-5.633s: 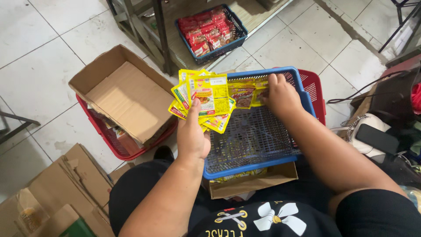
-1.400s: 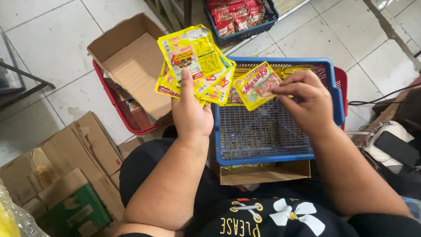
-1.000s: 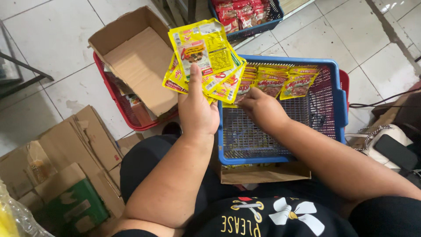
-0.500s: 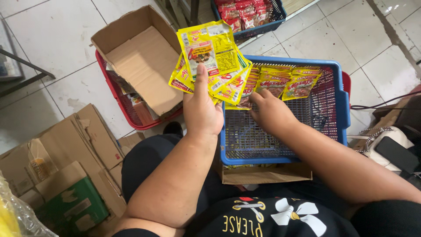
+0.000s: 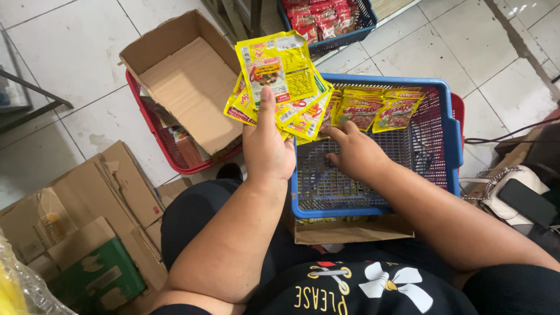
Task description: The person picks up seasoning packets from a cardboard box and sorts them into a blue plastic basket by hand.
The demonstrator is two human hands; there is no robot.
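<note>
Inside blue basket [image 5: 449, 134]: two yellow sachets [image 5: 379, 108].

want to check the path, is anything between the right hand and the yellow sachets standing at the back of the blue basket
Nothing visible is. The right hand is inside the blue basket, fingers pointing at the row of yellow sachets against its far wall, with only bare mesh between. The left hand holds its fan of sachets off to the side, over the basket's left corner.

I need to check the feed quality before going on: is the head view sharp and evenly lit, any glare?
Head view: daylight, even, soft shadows; the left hand, its fanned yellow sachets and the blue basket are sharp; mild glare on the top sachet's foil; wide-angle bending at the edges; clear plastic bag at bottom left blurred.
</note>
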